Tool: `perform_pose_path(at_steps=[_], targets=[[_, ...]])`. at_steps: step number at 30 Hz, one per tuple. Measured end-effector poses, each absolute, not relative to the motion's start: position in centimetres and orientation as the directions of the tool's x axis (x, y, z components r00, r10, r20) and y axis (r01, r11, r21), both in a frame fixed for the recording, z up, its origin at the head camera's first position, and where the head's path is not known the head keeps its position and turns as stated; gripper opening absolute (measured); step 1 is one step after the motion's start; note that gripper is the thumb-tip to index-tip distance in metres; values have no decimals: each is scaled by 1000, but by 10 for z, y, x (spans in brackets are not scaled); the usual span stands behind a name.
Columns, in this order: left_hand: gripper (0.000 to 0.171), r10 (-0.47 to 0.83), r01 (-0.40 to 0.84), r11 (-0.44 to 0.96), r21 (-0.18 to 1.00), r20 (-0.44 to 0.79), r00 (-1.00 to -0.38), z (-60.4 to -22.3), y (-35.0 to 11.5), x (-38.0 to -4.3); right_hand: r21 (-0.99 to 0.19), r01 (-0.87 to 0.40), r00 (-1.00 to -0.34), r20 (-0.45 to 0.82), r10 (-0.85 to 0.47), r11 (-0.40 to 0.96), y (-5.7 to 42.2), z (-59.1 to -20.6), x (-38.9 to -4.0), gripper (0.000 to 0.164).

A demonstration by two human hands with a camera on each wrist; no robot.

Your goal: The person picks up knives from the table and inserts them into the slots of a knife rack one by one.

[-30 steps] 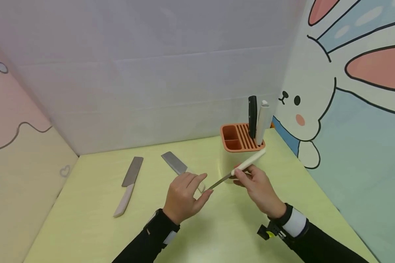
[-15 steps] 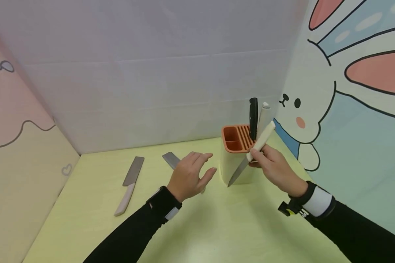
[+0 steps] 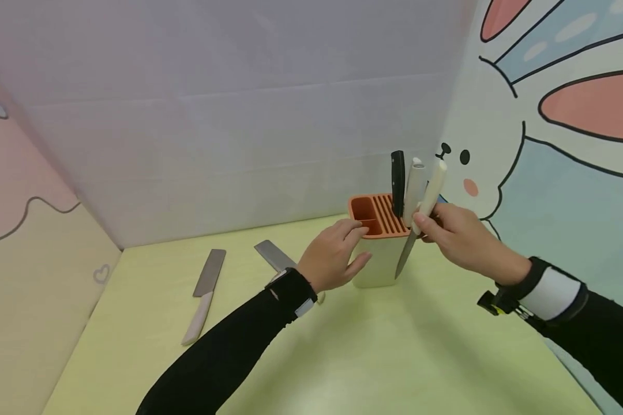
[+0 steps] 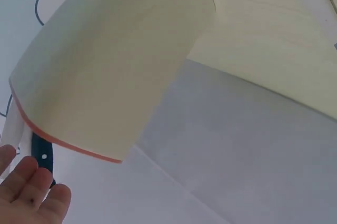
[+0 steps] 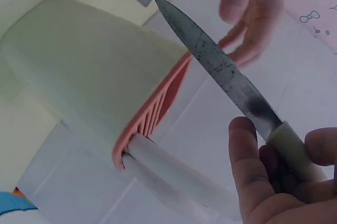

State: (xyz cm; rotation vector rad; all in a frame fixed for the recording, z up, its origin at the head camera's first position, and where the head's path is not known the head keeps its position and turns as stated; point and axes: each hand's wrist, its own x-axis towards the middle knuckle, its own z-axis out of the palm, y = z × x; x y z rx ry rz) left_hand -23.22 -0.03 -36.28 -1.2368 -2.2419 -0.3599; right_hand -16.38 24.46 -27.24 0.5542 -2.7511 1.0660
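My right hand (image 3: 459, 233) pinches the white handle of a knife (image 3: 432, 193) just right of a pale knife holder (image 3: 376, 262) with an orange slotted top. The knife stands nearly upright, blade tip down, outside the holder. In the right wrist view its narrow, dark-spotted blade (image 5: 221, 71) shows between the fingers and the holder. Spread and holding nothing, my left hand (image 3: 332, 253) hovers at the holder's front left corner; whether it touches cannot be seen. A black-handled knife (image 3: 397, 183) and pale handles (image 3: 413, 193) rise from the slots.
Two cleavers lie on the pale yellow table (image 3: 394, 357): one cleaver (image 3: 209, 276) at the left, another cleaver (image 3: 275, 255) partly hidden behind my left hand. A plain wall sheet (image 3: 239, 144) stands behind, and a rabbit-printed panel (image 3: 576, 202) borders the right.
My right hand has carried the knife rightward and up, turning it from slanted to nearly upright. My left hand, first near the blade tip, has moved right to the holder.
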Motion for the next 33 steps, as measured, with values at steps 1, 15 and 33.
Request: perform_pose_path(at_steps=[1,15,33], targets=[[48,706,834,551,-39,554,-441,-365,3,-234,-591,-399,-917,268,-296,701,245,-268,-166,32],[73,728,783,622,-27,390,-564,-391,22,-232,-441,-323,-944,214,-251,837,237,-234,-192,34],[78,665,758,652,10,472,-578,-405,-3,-229,-470,-332,-933,292,-211,818,209,-234,-209,35]])
